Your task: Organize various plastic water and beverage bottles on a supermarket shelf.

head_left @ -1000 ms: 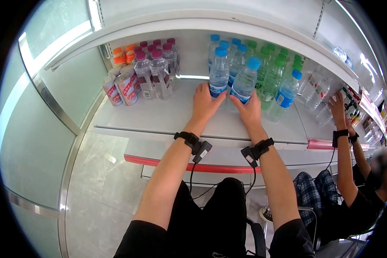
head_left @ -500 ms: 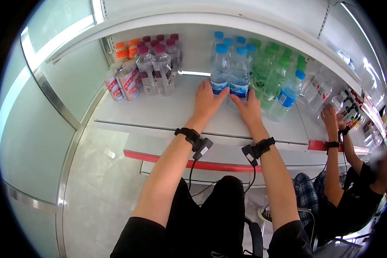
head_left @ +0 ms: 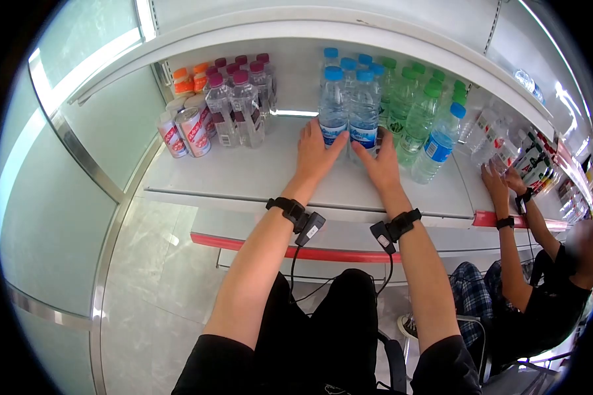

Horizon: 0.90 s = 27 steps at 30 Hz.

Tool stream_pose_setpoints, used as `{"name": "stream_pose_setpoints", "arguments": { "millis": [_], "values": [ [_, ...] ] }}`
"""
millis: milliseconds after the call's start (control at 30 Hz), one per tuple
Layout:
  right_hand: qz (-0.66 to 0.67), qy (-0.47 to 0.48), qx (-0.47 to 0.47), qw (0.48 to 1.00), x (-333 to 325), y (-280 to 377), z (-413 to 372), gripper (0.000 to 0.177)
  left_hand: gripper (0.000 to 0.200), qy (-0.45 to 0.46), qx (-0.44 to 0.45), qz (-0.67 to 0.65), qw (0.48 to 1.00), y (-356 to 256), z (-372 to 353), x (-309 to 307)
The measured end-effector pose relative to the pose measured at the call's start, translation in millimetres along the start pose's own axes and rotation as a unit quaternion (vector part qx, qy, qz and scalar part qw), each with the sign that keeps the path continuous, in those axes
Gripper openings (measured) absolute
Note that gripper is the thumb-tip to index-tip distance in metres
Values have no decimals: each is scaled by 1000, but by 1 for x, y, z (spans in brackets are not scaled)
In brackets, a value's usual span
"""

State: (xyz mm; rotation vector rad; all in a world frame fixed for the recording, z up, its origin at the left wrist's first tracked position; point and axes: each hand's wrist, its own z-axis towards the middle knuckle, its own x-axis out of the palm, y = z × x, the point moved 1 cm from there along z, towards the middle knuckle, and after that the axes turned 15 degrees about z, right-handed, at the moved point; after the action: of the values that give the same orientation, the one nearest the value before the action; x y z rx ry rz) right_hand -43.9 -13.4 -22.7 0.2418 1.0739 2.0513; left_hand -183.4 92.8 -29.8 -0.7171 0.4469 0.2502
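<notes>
Two clear water bottles with blue caps and blue labels stand upright side by side at the front of their group on the white shelf (head_left: 283, 172). My left hand (head_left: 316, 151) is closed around the lower part of the left water bottle (head_left: 333, 105), its thumb across the front. Around the right water bottle (head_left: 364, 108) my right hand (head_left: 382, 161) is closed in the same way, fingers along its right side. More blue-capped bottles (head_left: 331, 58) stand behind these two. A black strap with a small device sits on each wrist.
Green-capped bottles (head_left: 420, 120) and one blue-capped bottle (head_left: 439, 146) stand right of my hands. On the left are purple-capped bottles (head_left: 246, 108), cans (head_left: 194, 131) and orange-capped bottles (head_left: 182, 81). A shelf edge (head_left: 323, 18) runs overhead. At right, a co-worker's hands (head_left: 497, 184) touch bottles.
The view has shifted slightly. My hands stay at the two water bottles with little movement. The co-worker's hands have moved a little down and left.
</notes>
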Motion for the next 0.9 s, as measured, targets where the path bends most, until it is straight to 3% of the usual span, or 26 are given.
{"name": "stream_pose_setpoints", "arguments": {
  "millis": [900],
  "values": [
    [-9,22,-12,1000,-1,-5,2,79,72,62,1,47,997,4,0,2]
  ]
}}
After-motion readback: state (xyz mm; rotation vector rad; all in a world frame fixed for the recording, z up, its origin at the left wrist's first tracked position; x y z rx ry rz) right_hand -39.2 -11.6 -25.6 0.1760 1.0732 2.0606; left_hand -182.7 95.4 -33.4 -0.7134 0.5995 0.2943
